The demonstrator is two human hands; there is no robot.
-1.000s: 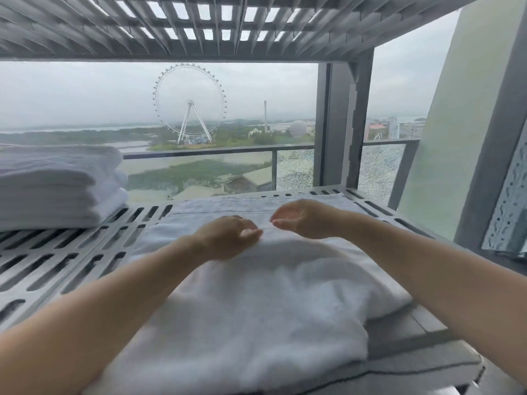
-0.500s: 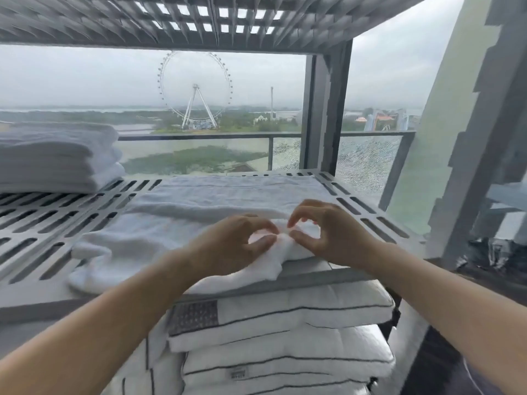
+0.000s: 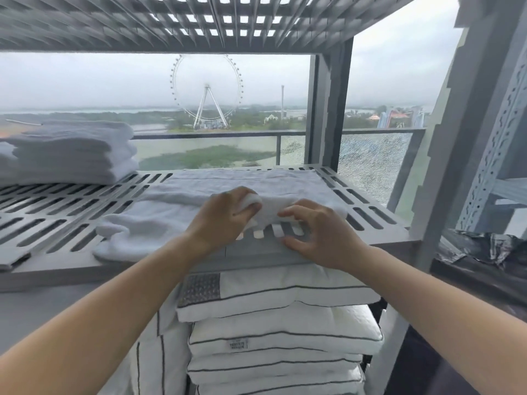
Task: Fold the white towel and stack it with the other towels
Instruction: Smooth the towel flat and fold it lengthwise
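A white towel (image 3: pixel 176 212) lies partly folded on the grey slotted shelf (image 3: pixel 51 223), its near edge raised off the shelf front. My left hand (image 3: pixel 225 220) grips a bunched fold of that near edge. Just to the right, my right hand (image 3: pixel 316 235) has its fingers curled over the same edge, thumb low by the shelf's front lip. A stack of folded white towels (image 3: pixel 71 152) sits at the shelf's back left, well apart from both hands.
Below the shelf lies a pile of white pillows with dark piping (image 3: pixel 276 326). A grey upright post (image 3: pixel 328 109) stands at the shelf's back right, a perforated metal rail (image 3: pixel 490 143) further right. Another slotted shelf (image 3: pixel 199 21) hangs overhead. Behind is a balcony railing.
Both hands have drawn back toward the shelf's front edge and taken hold of the towel's near edge, lifting it. The view has tilted down, bringing the pillows below into sight.
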